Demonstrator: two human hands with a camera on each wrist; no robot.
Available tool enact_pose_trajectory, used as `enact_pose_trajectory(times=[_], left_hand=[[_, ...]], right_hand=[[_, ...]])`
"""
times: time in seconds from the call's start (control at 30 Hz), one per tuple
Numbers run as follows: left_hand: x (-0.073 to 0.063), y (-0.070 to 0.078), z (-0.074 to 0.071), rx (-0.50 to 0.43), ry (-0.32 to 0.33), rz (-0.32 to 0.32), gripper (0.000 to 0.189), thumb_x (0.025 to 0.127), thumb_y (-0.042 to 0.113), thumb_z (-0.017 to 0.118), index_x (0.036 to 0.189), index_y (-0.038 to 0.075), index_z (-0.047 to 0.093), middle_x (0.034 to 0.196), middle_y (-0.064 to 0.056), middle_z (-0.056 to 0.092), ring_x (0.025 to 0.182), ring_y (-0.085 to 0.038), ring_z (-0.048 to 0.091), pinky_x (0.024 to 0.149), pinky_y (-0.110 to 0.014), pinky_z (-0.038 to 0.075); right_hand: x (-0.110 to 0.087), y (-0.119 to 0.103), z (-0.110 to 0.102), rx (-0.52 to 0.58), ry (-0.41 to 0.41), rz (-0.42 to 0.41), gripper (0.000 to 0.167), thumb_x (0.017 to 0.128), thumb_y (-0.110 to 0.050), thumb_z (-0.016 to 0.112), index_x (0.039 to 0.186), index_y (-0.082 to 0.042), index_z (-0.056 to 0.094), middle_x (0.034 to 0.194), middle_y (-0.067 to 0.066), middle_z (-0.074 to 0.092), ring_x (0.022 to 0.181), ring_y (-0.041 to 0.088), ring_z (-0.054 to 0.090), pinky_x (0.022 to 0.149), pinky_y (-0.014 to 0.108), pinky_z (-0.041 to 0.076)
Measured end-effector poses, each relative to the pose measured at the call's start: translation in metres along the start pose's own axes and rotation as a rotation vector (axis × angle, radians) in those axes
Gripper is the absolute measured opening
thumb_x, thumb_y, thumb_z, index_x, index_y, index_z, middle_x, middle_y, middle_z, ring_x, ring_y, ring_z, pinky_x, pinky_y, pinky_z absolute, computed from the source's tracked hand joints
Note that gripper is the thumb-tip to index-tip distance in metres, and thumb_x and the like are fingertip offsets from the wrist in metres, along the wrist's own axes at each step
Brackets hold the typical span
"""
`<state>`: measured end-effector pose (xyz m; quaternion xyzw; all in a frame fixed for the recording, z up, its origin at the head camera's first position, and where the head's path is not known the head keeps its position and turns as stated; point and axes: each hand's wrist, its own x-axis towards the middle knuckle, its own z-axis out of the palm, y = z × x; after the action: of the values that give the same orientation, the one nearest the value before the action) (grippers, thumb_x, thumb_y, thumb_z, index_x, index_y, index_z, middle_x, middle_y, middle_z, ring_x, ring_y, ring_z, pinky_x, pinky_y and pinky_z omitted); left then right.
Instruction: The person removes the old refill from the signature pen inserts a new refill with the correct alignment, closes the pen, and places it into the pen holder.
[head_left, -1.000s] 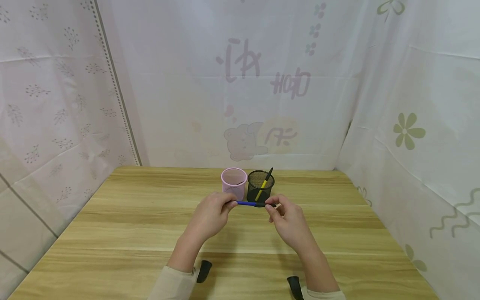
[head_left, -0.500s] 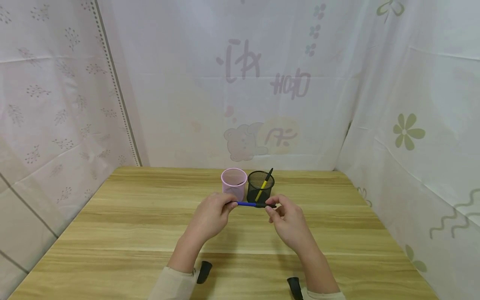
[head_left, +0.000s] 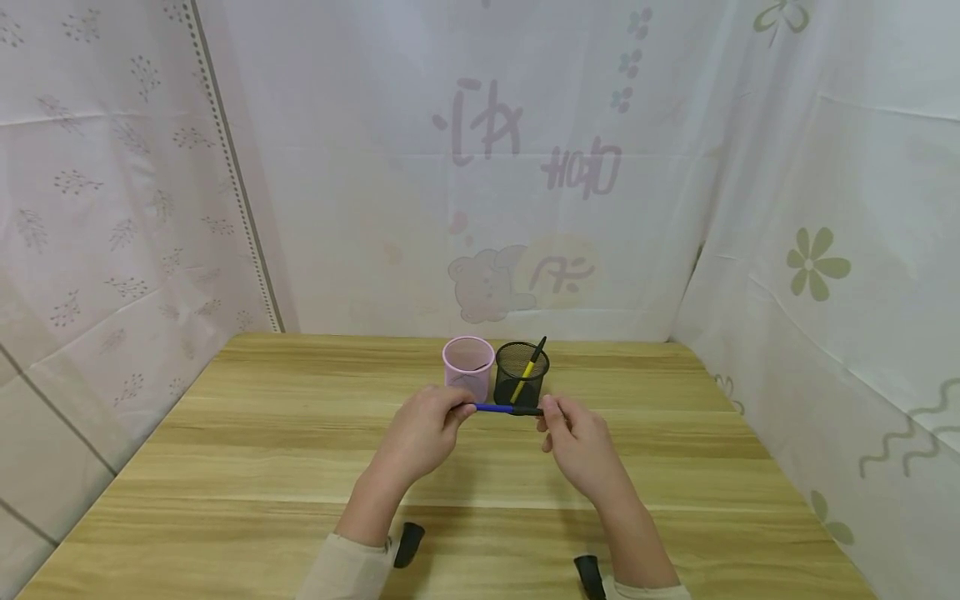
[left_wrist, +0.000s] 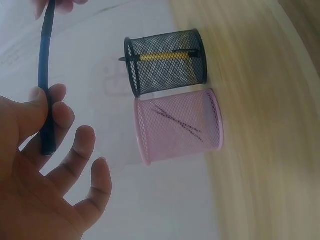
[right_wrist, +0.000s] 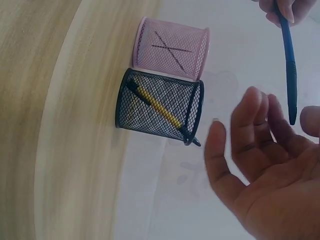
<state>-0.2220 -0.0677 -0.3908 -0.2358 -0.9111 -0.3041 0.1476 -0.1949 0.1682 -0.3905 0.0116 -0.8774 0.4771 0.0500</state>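
My left hand (head_left: 423, 429) pinches the blue pen (head_left: 493, 408) by its black end, in front of the pink mesh cup (left_wrist: 167, 142) and black mesh cup (left_wrist: 167, 77). Its dark front section tapers to a tip; my right hand (head_left: 581, 442), fingers parted, grips nothing.

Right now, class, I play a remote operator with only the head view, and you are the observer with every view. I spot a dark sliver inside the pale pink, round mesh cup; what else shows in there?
Observer: Two thin dark sticks cross each other inside the pale pink, round mesh cup.
Operator: The left hand hides one end of the slim blue-and-black pen. What is there?
Observer: A black end, jutting out beyond that hand's grip.
Operator: And the lower tip of the yellow-and-black pen in the black, round mesh cup?
Observer: Its lower end is black too, near the cup's base.
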Motion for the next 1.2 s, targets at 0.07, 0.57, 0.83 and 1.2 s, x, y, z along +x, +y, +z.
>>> enact_pose_trajectory(times=[0.07, 0.57, 0.83, 1.2], left_hand=[[-0.0004, 0.0004, 0.0003, -0.004, -0.004, -0.006, 0.016, 0.106, 0.022, 0.067, 0.091, 0.018, 0.070, 0.081, 0.007, 0.064, 0.079, -0.014, 0.054, 0.071, -0.031, 0.046], [-0.0010, 0.0007, 0.0014, -0.001, 0.000, -0.003, 0.014, 0.106, 0.022, 0.067, 0.093, 0.017, 0.071, 0.082, 0.006, 0.066, 0.078, -0.013, 0.054, 0.070, -0.030, 0.046], [-0.0013, 0.0017, 0.0014, 0.017, 0.004, 0.000, 0.015, 0.106, 0.023, 0.066, 0.092, 0.018, 0.070, 0.082, 0.006, 0.065, 0.080, -0.013, 0.055, 0.073, -0.032, 0.048], [-0.0006, 0.0016, 0.0006, 0.020, 0.011, 0.005, 0.015, 0.106, 0.023, 0.066, 0.092, 0.018, 0.070, 0.083, 0.006, 0.065, 0.078, -0.013, 0.055, 0.072, -0.032, 0.048]], right_hand=[[0.0001, 0.0008, 0.0006, 0.008, -0.003, 0.029, 0.051, 0.115, -0.046, 0.041, 0.104, -0.007, 0.072, 0.097, 0.007, 0.073, 0.080, 0.021, 0.069, 0.074, 0.031, 0.051], [0.0002, 0.0024, 0.0012, 0.047, -0.014, 0.025, 0.047, 0.116, -0.037, 0.043, 0.101, -0.004, 0.073, 0.092, 0.007, 0.072, 0.077, 0.017, 0.067, 0.076, 0.027, 0.054], [0.0002, 0.0011, 0.0012, 0.026, 0.007, 0.011, 0.040, 0.116, -0.030, 0.046, 0.101, -0.005, 0.073, 0.086, 0.006, 0.071, 0.077, 0.016, 0.067, 0.074, 0.028, 0.051], [-0.0023, -0.0023, -0.0018, 0.015, -0.005, -0.016, 0.025, 0.114, -0.028, 0.053, 0.111, -0.009, 0.069, 0.097, 0.009, 0.071, 0.077, 0.016, 0.063, 0.059, 0.027, 0.041]])
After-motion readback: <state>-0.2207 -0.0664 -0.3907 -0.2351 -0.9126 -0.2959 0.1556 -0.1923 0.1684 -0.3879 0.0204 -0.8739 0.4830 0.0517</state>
